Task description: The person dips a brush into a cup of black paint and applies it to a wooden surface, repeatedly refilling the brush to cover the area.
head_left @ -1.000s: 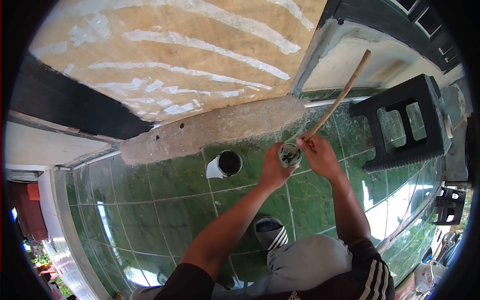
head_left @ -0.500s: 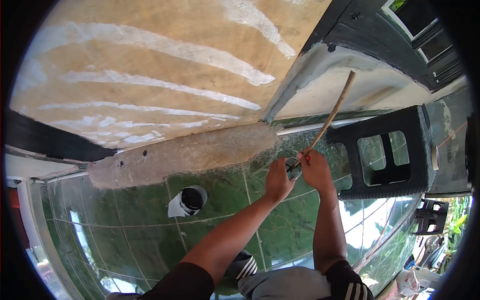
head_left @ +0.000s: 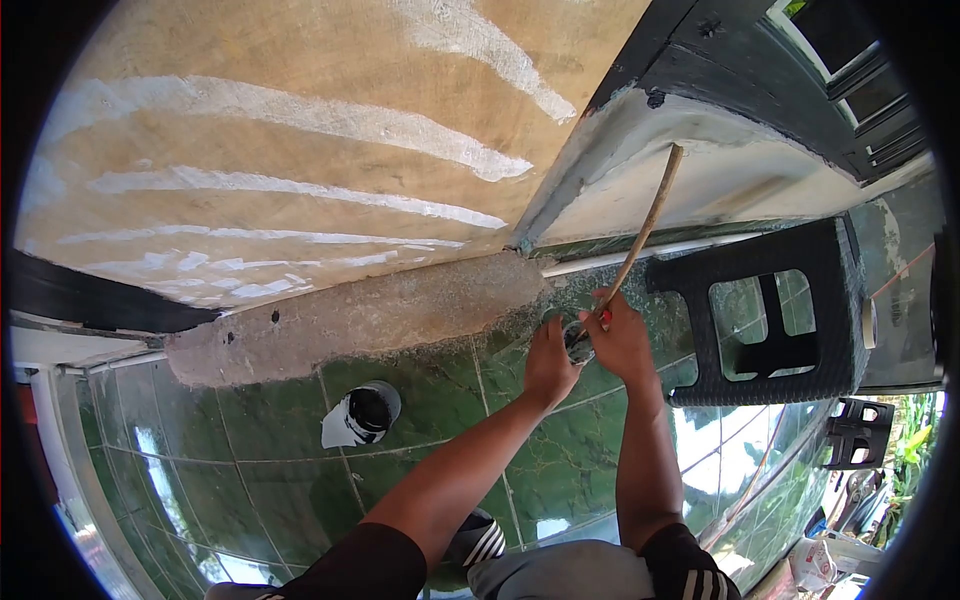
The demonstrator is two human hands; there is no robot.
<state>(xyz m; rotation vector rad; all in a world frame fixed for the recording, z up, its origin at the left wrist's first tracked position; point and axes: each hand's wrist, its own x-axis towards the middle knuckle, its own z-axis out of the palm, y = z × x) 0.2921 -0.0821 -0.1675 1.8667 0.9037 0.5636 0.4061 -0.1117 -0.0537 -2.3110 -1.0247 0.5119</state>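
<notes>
My left hand is wrapped round a small see-through cup held above the green tiled floor. Close beside it, my right hand grips a long thin wooden stick. The stick slants up and to the right, while its lower end reaches down at the cup's mouth. Something small and red shows by the right fingers; I cannot make out what it is. What lies inside the cup is mostly hidden. On the floor to the left stands a small tub with dark contents and a white flap at its side.
A black plastic stool lies on its side at the right, with a tape roll against it. Ahead rises a tan wall with white streaks. A bare cement strip runs along its foot. Another black stool stands farther right.
The view has shifted slightly, so the wall and tub sit a little lower and more to the left. Both hands keep hold of the cup and stick; the stick's tilt barely differs.
</notes>
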